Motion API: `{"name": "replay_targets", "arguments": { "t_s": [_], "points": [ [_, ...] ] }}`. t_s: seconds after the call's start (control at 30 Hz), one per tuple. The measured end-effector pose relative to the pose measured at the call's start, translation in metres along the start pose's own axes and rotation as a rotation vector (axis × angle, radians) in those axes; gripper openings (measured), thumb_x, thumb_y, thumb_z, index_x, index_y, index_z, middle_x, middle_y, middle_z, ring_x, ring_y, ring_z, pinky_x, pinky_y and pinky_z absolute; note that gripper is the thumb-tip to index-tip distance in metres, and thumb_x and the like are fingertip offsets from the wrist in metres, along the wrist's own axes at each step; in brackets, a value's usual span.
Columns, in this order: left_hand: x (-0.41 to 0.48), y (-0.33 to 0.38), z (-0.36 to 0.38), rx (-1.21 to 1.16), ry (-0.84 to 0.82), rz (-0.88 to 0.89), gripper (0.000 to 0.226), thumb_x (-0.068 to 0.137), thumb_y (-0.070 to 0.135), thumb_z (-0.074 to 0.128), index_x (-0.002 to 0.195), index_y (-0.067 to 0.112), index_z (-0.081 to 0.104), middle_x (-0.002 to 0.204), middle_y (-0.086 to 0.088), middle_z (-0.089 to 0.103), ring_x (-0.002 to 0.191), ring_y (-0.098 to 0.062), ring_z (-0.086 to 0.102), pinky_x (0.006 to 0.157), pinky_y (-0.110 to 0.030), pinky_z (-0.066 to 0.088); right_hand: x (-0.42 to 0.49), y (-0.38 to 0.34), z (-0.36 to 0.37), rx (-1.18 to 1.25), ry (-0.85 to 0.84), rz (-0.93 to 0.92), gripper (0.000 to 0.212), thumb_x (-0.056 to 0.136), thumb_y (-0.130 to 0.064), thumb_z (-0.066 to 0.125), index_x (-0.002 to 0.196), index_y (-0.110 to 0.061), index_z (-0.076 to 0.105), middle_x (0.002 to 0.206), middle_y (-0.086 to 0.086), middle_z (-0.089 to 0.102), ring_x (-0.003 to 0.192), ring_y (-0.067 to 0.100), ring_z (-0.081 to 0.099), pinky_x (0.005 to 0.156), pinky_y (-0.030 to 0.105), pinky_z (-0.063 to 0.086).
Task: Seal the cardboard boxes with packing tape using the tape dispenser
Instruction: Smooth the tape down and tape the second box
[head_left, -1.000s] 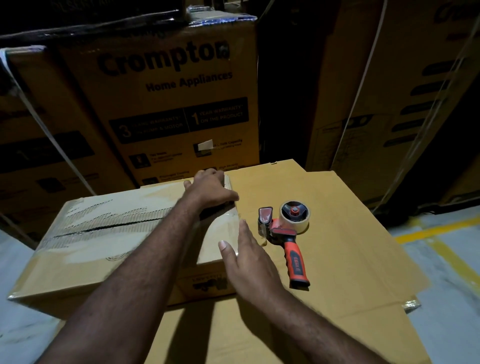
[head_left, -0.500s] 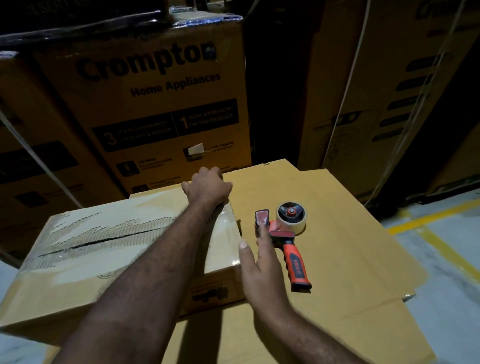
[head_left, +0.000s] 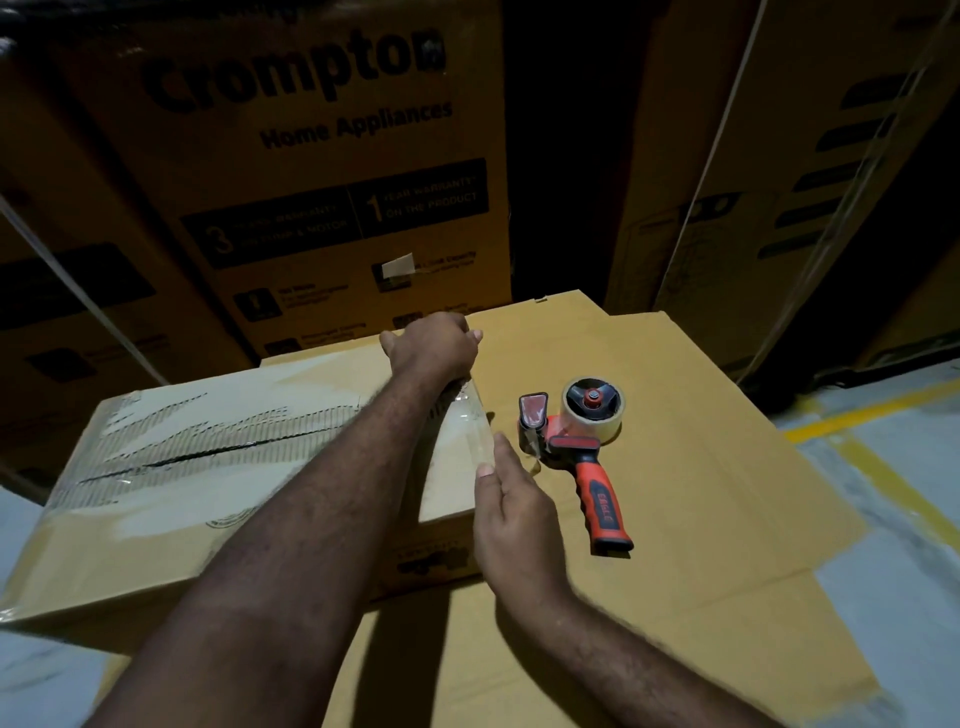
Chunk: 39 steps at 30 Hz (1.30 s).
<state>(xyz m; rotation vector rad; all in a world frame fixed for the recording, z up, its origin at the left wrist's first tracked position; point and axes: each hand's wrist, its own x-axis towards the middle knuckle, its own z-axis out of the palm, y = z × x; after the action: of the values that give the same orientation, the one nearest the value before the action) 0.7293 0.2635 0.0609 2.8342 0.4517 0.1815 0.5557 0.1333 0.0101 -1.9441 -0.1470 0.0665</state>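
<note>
The small box (head_left: 218, 467) lies at about 9 o'clock in the head view, resting on a larger flat carton (head_left: 701, 415). Its top seam (head_left: 197, 454) runs from 8 toward 2 o'clock under glossy clear tape (head_left: 467, 421), which also wraps the right-hand edge. The box sits much as it did a second ago.

The left hand (head_left: 431, 348) is at the box's 1 o'clock corner. A second ago its fingers lay closer to flat on the lid. Now they curl over the far corner and grip it, and the forearm crosses the lid. That reads as bracing the box, or getting ready to turn it.

The right hand (head_left: 514, 514) has slid a little forward along the box's 3 o'clock side. Its fingers are straight and together and hold nothing. The thumb is at the taped edge. Whether the palm actually presses the side wall cannot be told from this angle.

The tape dispenser (head_left: 576, 452) lies untouched on the larger carton, just beside the right hand at its 1 o'clock. Its roll points toward 12 o'clock and its red handle toward 5. It has not moved.

Judging from this, the strip on this box looks laid and is being smoothed down. The dispenser is close by for the next seam.
</note>
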Motion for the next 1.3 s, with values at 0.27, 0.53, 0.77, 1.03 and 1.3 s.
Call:
{"name": "replay_targets", "arguments": {
  "t_s": [0.27, 0.53, 0.77, 1.03, 1.3],
  "points": [
    [-0.006, -0.003, -0.017, 0.052, -0.298, 0.137, 0.059, 0.1, 0.066, 0.032, 0.108, 0.027, 0.076, 0.143, -0.001, 0.056, 0.142, -0.028, 0.039, 0.112, -0.073, -0.002, 0.01, -0.009, -0.021, -0.208, -0.103, -0.033, 0.066, 0.092, -0.054, 0.025, 0.154, -0.035, 0.019, 0.133, 0.001, 0.06, 0.107, 0.02, 0.063, 0.073, 0.028, 0.05],
    [-0.107, -0.006, -0.045, -0.297, -0.058, 0.07, 0.053, 0.108, 0.048, 0.028, 0.155, 0.024, 0.036, 0.168, 0.002, 0.017, 0.155, -0.019, 0.006, 0.123, -0.057, 0.0, 0.06, -0.026, -0.047, -0.256, -0.238, -0.163, 0.056, 0.104, -0.032, 0.037, 0.156, -0.019, 0.022, 0.163, 0.0, 0.018, 0.149, 0.016, 0.017, 0.113, 0.028, 0.017],
    [-0.189, -0.003, -0.012, 0.084, 0.057, -0.012, 0.08, 0.096, 0.067, 0.009, 0.156, 0.019, 0.031, 0.166, -0.005, 0.021, 0.154, -0.022, 0.012, 0.123, -0.058, 0.004, 0.117, -0.038, -0.018, 0.173, -0.4, -0.063, 0.057, 0.106, -0.038, 0.033, 0.157, -0.023, 0.012, 0.165, -0.004, 0.007, 0.15, 0.011, 0.009, 0.122, 0.03, 0.008],
    [-0.186, 0.01, -0.006, 0.269, -0.113, -0.096, 0.098, 0.087, 0.079, 0.02, 0.161, 0.018, -0.003, 0.169, -0.005, -0.01, 0.155, -0.024, -0.013, 0.11, -0.077, -0.009, 0.142, -0.02, -0.014, -0.075, -0.583, -0.091, 0.06, 0.106, -0.046, 0.02, 0.156, -0.03, -0.01, 0.164, -0.006, -0.012, 0.151, 0.015, -0.002, 0.121, 0.036, 0.006],
    [-0.197, 0.015, -0.014, 0.239, -0.134, -0.076, 0.098, 0.086, 0.066, 0.041, 0.16, 0.019, 0.0, 0.169, -0.002, -0.011, 0.155, -0.028, -0.012, 0.107, -0.078, -0.014, 0.185, -0.036, -0.021, -0.363, -0.497, -0.292, 0.074, 0.092, -0.046, 0.056, 0.155, -0.023, 0.022, 0.163, 0.011, 0.015, 0.146, 0.029, 0.023, 0.114, 0.045, 0.03]
  ]
}}
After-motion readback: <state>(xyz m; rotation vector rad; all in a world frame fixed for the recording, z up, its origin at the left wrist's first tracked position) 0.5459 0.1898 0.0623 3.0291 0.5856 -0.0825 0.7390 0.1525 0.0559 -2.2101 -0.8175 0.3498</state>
